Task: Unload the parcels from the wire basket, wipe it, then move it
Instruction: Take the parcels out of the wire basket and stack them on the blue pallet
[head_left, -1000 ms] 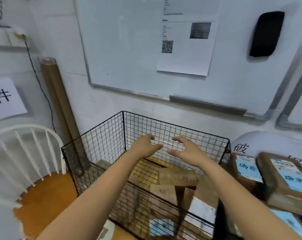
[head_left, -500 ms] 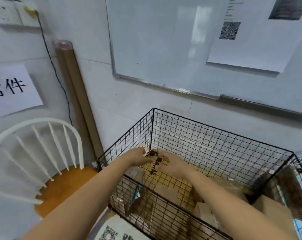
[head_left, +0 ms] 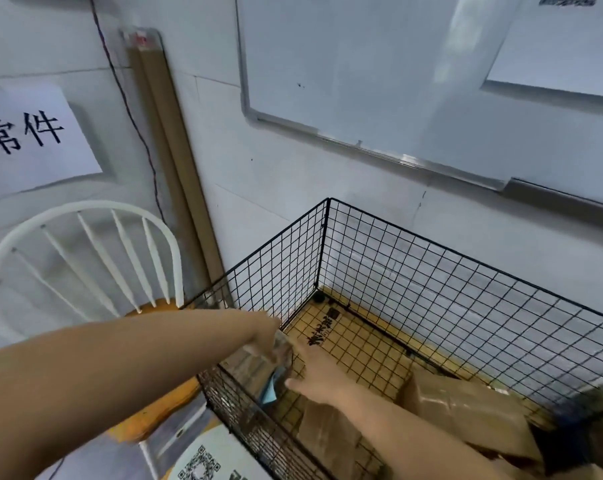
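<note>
Gripping parcel (head_left: 276,374) in wire basket's (head_left: 431,271) left corner with left hand (head_left: 263,337), right hand (head_left: 315,374) spread alongside; risks snagging wrapping on mesh.

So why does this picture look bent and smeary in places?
Head view: the wide lens bends straight edges, like the whiteboard frame and wire basket rim. Head view: a pale glare streak crosses the whiteboard. Head view: motion blur smears the blue-labelled parcel in the basket's near left corner, while the wall sign reads sharp.
</note>
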